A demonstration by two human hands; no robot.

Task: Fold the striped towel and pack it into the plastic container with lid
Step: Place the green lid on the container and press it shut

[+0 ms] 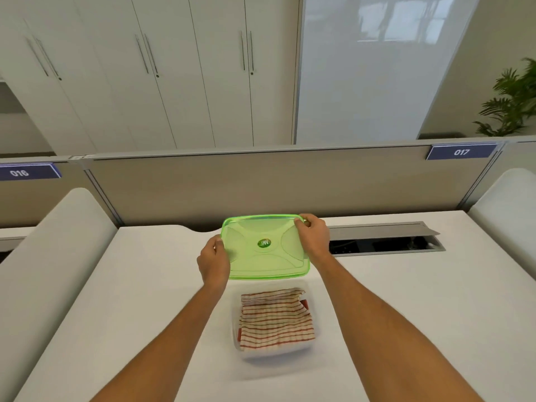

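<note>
The striped towel (275, 317) lies folded inside the clear plastic container (314, 342), which sits on the white desk (116, 300) nearer the person than both hands and below the lid they hold. The green lid (265, 248) is held in the air just beyond the container, tilted with its top face toward the camera. The left hand (214, 261) is closed on the lid's left edge, thumb on top. The right hand (313, 237) is closed on the far right corner, fingers curled over the rim. To the right of the right hand is an open cable hatch (383, 242) in the desk.
</note>
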